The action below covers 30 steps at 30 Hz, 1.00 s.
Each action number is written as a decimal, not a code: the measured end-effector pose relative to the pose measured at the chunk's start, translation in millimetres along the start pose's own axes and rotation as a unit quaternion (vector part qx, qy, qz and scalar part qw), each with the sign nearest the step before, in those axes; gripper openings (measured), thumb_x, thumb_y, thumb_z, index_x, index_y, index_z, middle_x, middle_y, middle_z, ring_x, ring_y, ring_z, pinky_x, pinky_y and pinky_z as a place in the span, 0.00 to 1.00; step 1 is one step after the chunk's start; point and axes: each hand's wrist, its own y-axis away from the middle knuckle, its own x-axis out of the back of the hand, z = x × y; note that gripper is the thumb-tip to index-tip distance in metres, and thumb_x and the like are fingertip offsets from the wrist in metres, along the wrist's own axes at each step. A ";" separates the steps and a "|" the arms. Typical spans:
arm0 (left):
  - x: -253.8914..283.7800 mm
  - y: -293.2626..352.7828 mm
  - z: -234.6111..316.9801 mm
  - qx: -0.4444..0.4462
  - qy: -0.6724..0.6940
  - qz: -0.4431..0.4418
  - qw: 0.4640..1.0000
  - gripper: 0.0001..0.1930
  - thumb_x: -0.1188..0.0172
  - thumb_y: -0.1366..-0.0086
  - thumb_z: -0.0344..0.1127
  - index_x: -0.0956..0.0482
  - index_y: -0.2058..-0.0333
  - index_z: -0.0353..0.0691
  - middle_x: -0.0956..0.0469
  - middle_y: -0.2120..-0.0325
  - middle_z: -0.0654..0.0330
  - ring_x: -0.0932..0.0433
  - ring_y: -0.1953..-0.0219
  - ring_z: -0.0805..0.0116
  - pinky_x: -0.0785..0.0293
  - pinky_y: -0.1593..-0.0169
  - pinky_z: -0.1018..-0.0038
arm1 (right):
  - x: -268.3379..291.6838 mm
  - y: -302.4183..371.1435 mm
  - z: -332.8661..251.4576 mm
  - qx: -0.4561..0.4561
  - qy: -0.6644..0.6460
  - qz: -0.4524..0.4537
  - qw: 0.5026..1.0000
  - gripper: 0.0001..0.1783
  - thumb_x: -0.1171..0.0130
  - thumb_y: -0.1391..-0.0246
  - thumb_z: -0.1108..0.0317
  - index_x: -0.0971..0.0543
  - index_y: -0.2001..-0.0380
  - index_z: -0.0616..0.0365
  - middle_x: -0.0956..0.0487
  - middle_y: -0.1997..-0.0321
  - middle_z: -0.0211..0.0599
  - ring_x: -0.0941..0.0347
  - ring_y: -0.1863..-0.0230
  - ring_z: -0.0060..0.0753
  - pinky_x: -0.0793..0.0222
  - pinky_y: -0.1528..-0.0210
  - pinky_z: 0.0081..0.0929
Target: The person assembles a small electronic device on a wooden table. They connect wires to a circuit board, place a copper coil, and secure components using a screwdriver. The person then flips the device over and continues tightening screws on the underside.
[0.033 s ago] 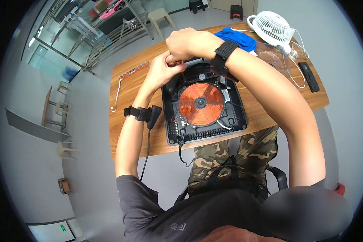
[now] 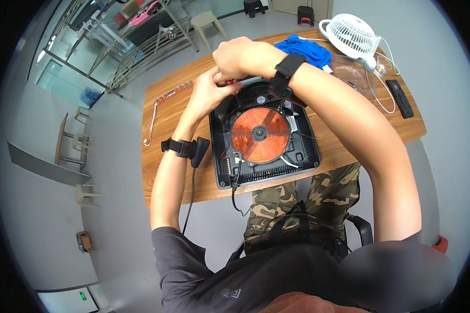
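Meeting over the far left corner of an opened black housing [image 2: 309, 151], the person's hands touch each other; the left hand [image 2: 210, 93] has bent fingers, its thumb reaching right toward the housing's far edge; the right hand [image 2: 236, 58] is curled inward, knuckles uppermost, crowding against the left; the fingers hide whatever lies between them, so whether either hand pinches something cannot be told; the housing lies near the person on a wooden table [image 2: 164, 125], a round copper coil [image 2: 246, 136] in its middle; left of the hands lies a narrow circuit strip [image 2: 173, 93]; a blue cloth [image 2: 309, 51] rests far right.
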 end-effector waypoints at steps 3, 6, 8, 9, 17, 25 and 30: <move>-5.7 2.8 13.2 0.014 -0.009 0.017 1.000 0.15 0.27 0.44 0.28 0.20 0.60 0.33 0.17 0.69 0.64 0.18 0.64 0.77 0.21 0.57 0.77 | -4.9 -2.5 -1.6 -0.007 0.028 0.013 1.000 0.18 0.39 0.48 0.52 0.11 0.66 0.52 0.13 0.61 0.46 0.15 0.59 0.46 0.20 0.57 0.38; -5.3 4.8 16.9 0.019 -0.002 0.057 0.998 0.15 0.26 0.46 0.28 0.19 0.61 0.33 0.16 0.68 0.63 0.18 0.63 0.76 0.22 0.57 0.76 | -3.6 -6.9 -0.4 0.001 0.006 -0.011 1.000 0.17 0.34 0.54 0.55 0.11 0.66 0.54 0.13 0.61 0.45 0.16 0.58 0.46 0.20 0.58 0.37; -0.1 -0.5 3.5 0.022 -0.079 0.067 0.994 0.15 0.26 0.46 0.28 0.17 0.60 0.33 0.15 0.66 0.61 0.18 0.62 0.76 0.22 0.57 0.76 | -9.9 -11.2 4.6 0.024 0.012 -0.013 1.000 0.16 0.31 0.57 0.60 0.11 0.66 0.56 0.13 0.61 0.45 0.16 0.59 0.45 0.21 0.58 0.38; 0.4 0.0 0.4 0.027 -0.114 0.072 0.990 0.15 0.26 0.46 0.28 0.17 0.60 0.33 0.14 0.66 0.61 0.18 0.62 0.76 0.22 0.57 0.76 | -9.4 -8.4 4.1 0.021 0.004 -0.015 1.000 0.15 0.32 0.57 0.61 0.11 0.66 0.57 0.13 0.62 0.45 0.16 0.59 0.45 0.21 0.58 0.38; 1.9 5.9 8.0 0.055 -0.027 -0.011 0.998 0.08 0.30 0.40 0.32 0.16 0.62 0.38 0.16 0.72 0.67 0.26 0.79 0.84 0.33 0.76 0.83 | 0.4 -0.2 -1.3 -0.003 -0.040 -0.033 0.999 0.14 0.34 0.54 0.59 0.11 0.68 0.57 0.13 0.64 0.42 0.15 0.61 0.43 0.20 0.59 0.38; 5.6 11.6 9.9 0.046 0.001 -0.014 0.999 0.06 0.32 0.38 0.33 0.17 0.64 0.39 0.15 0.70 0.66 0.27 0.79 0.83 0.34 0.78 0.83 | -9.6 4.1 -0.6 0.019 -0.060 0.039 0.997 0.20 0.34 0.52 0.54 0.12 0.64 0.61 0.13 0.63 0.48 0.15 0.60 0.49 0.19 0.56 0.40; 3.3 13.9 12.6 0.050 -0.038 -0.006 0.998 0.07 0.32 0.39 0.31 0.16 0.63 0.37 0.14 0.71 0.64 0.27 0.80 0.82 0.33 0.78 0.81 | -14.4 17.1 -1.0 0.044 -0.024 0.095 0.994 0.23 0.35 0.51 0.50 0.13 0.68 0.62 0.14 0.65 0.51 0.16 0.60 0.52 0.19 0.55 0.43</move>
